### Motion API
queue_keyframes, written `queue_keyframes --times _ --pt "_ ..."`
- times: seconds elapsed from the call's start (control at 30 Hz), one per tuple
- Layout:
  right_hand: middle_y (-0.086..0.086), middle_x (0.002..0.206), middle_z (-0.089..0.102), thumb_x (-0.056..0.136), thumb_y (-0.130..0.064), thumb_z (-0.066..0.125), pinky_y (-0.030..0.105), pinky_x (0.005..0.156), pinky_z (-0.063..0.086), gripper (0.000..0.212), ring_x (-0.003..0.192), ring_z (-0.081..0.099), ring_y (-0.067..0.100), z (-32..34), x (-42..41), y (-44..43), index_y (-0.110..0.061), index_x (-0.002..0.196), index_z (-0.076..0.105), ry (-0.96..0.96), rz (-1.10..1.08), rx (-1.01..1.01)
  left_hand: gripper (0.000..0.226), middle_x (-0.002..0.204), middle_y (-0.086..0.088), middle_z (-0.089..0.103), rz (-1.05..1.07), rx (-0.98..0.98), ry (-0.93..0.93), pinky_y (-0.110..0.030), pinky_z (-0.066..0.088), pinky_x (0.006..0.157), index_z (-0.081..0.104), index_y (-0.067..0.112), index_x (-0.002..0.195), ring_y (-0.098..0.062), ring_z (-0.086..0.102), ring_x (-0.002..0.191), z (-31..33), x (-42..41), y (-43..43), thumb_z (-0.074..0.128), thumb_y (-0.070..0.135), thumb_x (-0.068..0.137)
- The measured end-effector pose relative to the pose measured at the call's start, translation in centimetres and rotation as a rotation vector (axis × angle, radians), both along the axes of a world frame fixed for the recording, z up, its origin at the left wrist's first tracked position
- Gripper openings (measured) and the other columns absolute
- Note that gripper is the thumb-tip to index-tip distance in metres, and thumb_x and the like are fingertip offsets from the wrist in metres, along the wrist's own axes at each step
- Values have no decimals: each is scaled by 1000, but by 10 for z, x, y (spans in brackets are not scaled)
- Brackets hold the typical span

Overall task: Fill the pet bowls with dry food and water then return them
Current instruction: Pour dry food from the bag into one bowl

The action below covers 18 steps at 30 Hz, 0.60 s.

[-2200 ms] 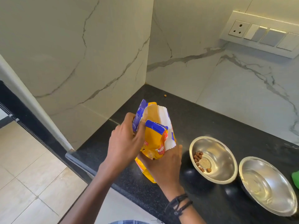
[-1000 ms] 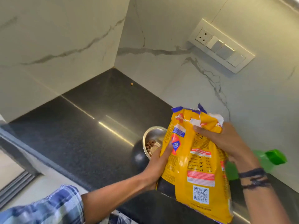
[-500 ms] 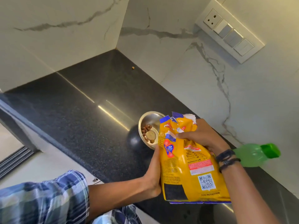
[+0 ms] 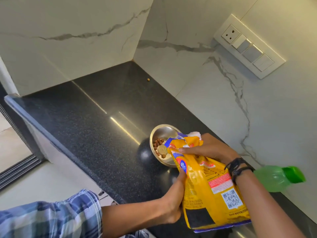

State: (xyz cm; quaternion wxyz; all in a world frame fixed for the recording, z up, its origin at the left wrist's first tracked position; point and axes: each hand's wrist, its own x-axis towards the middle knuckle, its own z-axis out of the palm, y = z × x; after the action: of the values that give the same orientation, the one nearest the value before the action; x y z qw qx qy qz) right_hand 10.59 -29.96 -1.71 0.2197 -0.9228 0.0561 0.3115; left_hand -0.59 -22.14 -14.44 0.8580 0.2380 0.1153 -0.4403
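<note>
A yellow dry food bag (image 4: 211, 189) is tilted with its torn open top over a steel bowl (image 4: 162, 133) on the black counter. The bowl holds a few brown kibbles (image 4: 158, 143) and a round biscuit-like piece. My left hand (image 4: 175, 201) grips the bag's lower left side. My right hand (image 4: 207, 148), with dark wrist bands, grips the bag near its top. The second steel bowl is hidden behind the bag and my arms.
A green plastic bottle (image 4: 277, 177) with a green cap lies behind my right wrist. One stray kibble (image 4: 148, 80) sits by the back wall. The black counter (image 4: 85, 126) stretches left to its front edge. A switch panel (image 4: 248, 45) is on the marble wall.
The bag has tipped further forward and down, so its open top now hangs over the bowl. My right hand moved lower with it; my left hand stays on the bag's side.
</note>
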Motion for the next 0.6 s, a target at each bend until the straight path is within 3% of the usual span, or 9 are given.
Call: queue_keyframes --times 0.2,0.3,0.43,0.6 --pt "-3 96 77 55 -63 83 42 86 59 64 86 73 14 -10 6 -6 -27 107 71 -61 23 -90 84 122 -15 70 51 -57 89 -53 41 110 68 20 124 -32 65 115 -2 2 -3 30 81 82" --pt "2 103 74 56 -55 82 43 87 58 67 89 71 17 -13 9 -10 -23 114 68 -106 29 -145 81 121 -19 69 47 -65 161 -52 41 109 68 16 124 -35 65 115 -7 2 -6 29 76 89" --pt "10 93 74 75 -22 78 35 78 57 26 80 69 20 -11 15 -18 -9 96 71 -205 -24 -202 71 117 -21 71 44 -19 204 -52 44 105 68 13 123 -37 67 110 -11 6 -6 31 67 95" --pt "10 87 74 79 -16 74 29 71 52 18 79 70 21 -4 14 -23 -5 94 72 -213 -48 -146 74 121 -22 68 46 -50 211 -55 41 107 65 14 127 -38 64 115 -13 7 -7 34 71 91"
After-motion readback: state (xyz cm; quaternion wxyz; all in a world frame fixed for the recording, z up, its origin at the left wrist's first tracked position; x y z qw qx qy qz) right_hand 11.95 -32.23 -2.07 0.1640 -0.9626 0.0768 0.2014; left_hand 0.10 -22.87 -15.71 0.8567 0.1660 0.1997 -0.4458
